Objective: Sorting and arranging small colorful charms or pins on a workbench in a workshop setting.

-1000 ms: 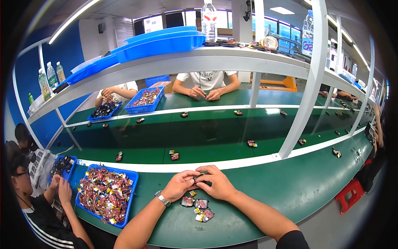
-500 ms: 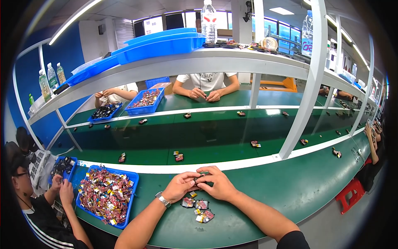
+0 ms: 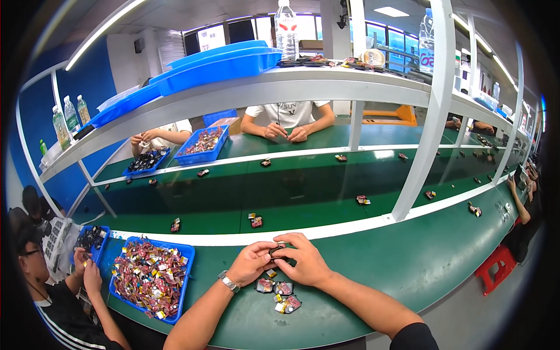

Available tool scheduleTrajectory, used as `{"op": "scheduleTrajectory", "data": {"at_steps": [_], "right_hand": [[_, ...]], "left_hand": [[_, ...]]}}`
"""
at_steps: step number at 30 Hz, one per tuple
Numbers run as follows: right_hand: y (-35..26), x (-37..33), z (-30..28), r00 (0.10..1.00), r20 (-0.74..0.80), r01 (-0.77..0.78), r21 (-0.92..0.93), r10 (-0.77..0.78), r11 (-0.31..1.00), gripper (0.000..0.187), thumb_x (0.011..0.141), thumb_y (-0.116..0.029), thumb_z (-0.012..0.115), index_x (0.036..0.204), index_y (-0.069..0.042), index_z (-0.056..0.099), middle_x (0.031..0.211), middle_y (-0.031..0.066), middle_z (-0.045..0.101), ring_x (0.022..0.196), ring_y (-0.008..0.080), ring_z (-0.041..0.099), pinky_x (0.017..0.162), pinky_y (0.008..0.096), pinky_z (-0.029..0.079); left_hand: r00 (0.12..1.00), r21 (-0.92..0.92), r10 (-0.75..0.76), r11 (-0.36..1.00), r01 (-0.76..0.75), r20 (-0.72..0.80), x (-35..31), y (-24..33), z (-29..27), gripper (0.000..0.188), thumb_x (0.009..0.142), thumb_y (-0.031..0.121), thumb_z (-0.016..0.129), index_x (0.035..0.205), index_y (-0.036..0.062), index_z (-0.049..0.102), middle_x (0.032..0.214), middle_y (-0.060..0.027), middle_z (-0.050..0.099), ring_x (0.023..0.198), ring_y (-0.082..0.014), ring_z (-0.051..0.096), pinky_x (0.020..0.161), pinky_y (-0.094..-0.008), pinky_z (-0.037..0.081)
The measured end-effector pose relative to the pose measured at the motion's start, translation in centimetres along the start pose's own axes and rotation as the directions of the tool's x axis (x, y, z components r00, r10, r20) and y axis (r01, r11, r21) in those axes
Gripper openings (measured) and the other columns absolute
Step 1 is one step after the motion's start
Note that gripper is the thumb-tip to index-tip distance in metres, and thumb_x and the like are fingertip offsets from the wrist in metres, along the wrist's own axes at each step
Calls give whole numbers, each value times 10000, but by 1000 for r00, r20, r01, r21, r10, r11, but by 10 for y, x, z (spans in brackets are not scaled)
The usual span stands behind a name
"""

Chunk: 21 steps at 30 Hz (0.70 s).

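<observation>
My left hand (image 3: 249, 267) and my right hand (image 3: 304, 261) meet over the green bench, both closed on a small black casing (image 3: 276, 252). Fingers cover most of that piece, so its inside cannot be made out. Just below my hands lie several small black-edged units with red circuit boards and silver-and-yellow parts (image 3: 283, 288). One of them, the nearest (image 3: 289, 304), sits slightly apart, with a white-and-yellow part on it. A small yellow-and-white part (image 3: 271, 273) rests under my fingers.
To the left stands a blue tray (image 3: 190, 256) heaped with red boards. A co-worker (image 3: 44, 291) handles parts beside a smaller tray of black pieces (image 3: 92, 236). Beyond a white rail (image 3: 326, 235), a green belt (image 3: 309, 213) carries spaced units. A white post (image 3: 429, 128) rises at right.
Units on the belt have shifted slightly to the right. My hands stay together on the black casing, with the right fingers a little changed in position. The view has tilted slightly.
</observation>
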State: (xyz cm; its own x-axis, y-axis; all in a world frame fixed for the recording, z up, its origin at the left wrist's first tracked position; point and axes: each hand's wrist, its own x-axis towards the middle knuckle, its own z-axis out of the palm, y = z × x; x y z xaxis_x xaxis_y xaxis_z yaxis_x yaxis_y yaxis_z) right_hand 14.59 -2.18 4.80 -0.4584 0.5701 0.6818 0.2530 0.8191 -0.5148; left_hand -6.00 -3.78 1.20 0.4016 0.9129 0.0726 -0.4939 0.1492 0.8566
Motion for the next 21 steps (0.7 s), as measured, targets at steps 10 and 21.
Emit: {"op": "scheduleTrajectory", "data": {"at_steps": [10, 21], "right_hand": [[7, -2, 7, 993, 47, -118, 122, 113, 986, 143, 773, -67, 698, 915, -72, 717, 1214, 71, 607, 1163, 281, 529, 948, 379, 482], [5, 1, 10, 990, -35, -135, 36, 136, 990, 164, 795, -63, 692, 959, -62, 687, 1194, 96, 599, 1135, 294, 543, 915, 377, 488]], "left_hand": [[999, 10, -25, 1000, 25, -33, 1, 0, 2, 301, 951, 55, 584, 1248, 49, 537, 1327, -123, 562, 1187, -214, 578, 1000, -389, 507], [995, 63, 28, 998, -22, -95, 2, 1, 10, 331, 989, 84, 530, 1311, 22, 486, 1228, -104, 599, 1152, -192, 593, 1018, -383, 503]]}}
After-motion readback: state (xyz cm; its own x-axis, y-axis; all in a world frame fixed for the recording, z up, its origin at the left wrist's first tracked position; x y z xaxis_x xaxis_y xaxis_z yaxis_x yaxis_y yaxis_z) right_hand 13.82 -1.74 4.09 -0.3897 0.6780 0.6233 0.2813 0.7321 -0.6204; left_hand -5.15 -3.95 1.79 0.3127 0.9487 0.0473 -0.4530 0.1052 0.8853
